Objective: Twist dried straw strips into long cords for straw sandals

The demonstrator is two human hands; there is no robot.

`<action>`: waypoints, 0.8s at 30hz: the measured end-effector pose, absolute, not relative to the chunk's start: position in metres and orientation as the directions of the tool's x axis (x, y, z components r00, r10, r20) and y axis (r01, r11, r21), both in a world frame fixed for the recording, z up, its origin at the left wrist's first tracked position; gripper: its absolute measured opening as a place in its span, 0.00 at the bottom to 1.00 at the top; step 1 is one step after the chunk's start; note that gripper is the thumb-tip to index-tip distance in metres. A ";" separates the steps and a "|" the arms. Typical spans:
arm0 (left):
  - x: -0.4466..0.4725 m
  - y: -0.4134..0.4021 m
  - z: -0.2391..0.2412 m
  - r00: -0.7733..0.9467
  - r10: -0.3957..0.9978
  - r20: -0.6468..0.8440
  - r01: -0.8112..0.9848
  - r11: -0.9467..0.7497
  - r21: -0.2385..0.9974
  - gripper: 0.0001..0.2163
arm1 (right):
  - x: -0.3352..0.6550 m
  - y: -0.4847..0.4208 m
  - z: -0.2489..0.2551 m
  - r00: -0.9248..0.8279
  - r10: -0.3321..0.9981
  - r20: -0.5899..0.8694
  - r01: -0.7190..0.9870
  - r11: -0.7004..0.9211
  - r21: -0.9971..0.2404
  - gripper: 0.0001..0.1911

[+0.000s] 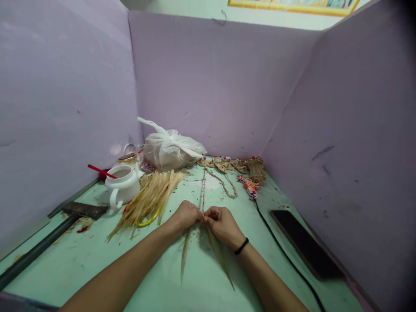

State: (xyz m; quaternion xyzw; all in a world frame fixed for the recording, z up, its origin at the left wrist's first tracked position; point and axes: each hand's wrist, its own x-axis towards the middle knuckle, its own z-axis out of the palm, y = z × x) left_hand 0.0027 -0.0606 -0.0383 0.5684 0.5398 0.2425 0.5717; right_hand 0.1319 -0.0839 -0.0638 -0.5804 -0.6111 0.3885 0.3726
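Left hand [186, 215] and right hand [222, 224]: fingers closed, pinching thin braided straw cord [203, 190] mid-desk, keeping it taut; loose dry straw strands [208, 249] trail toward the person across pale green desk [97, 260].

Nothing readable here, honestly. No words, brand names, numbers or signs show up on anything. The white pot [121, 185] is plain, with no print on the side facing us. The plastic bag [171, 148] has no logo I can spot. The phone [305, 242] lies dark, with nothing on its screen. The framed picture [292, 5] at the top edge is cut off, and what's left is just blurry colour, no lettering. The purple boards [221, 86] only carry scuffs and smudges, not writing. The beaded piece [249, 186] is too small to tell if there's any pattern that spells something.
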 end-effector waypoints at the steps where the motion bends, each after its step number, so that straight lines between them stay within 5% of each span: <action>1: 0.003 -0.060 -0.041 0.298 0.902 -0.313 0.332 0.209 0.920 0.07 | 0.132 -0.085 -0.061 -0.036 0.999 0.033 0.501 0.047 -0.864 0.06; 8: 0.006 -0.059 -0.047 0.259 0.920 -0.294 0.316 0.207 0.926 0.06 | 0.131 -0.100 -0.037 0.014 0.998 0.056 0.751 0.027 -0.659 0.09; 16: 0.006 -0.067 -0.028 0.276 0.894 -0.353 0.217 0.300 0.929 0.08 | 0.115 -0.120 -0.041 -0.186 0.935 0.304 0.897 0.287 -0.337 0.10; 18: 0.002 -0.063 -0.027 0.320 0.878 -0.356 0.236 0.290 0.927 0.05 | 0.118 -0.119 -0.041 -0.206 0.931 0.301 0.867 0.316 -0.386 0.09; 21: -0.005 -0.057 -0.027 0.383 0.840 -0.384 0.256 0.303 0.918 0.03 | 0.127 -0.111 -0.038 -0.134 0.966 0.221 0.726 0.248 -0.642 0.10; 24: -0.010 -0.053 -0.029 0.427 0.819 -0.384 0.239 0.308 0.921 0.02 | 0.134 -0.101 -0.034 0.099 0.994 0.040 0.349 0.003 -0.937 0.13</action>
